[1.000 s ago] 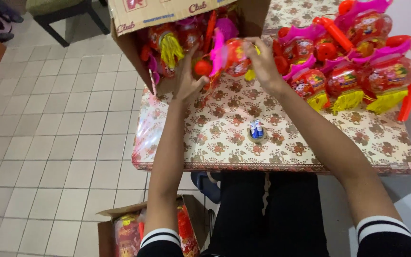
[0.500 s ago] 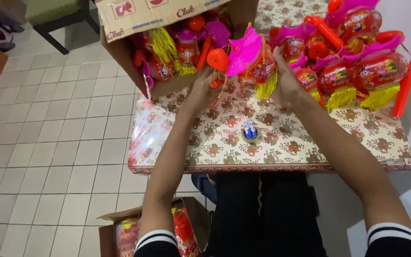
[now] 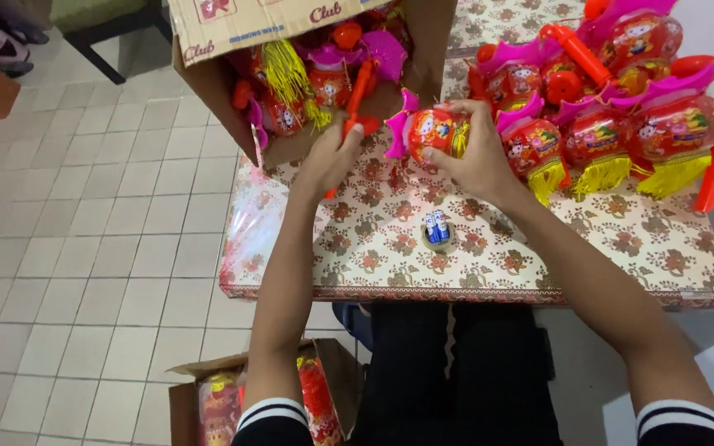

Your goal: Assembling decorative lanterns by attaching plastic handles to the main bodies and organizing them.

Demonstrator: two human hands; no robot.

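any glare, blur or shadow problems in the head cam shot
Head view: even, soft light with no hard shadows; glare only on the clear plastic sheet hanging off the table edge; the lantern toy in the right hand looks slightly soft; wide-lens bend at the frame edges.

Single head-worn view – aimed steeply down from above, arms seen at close range; patterned table framed centrally, tiled floor left – no second view shared.
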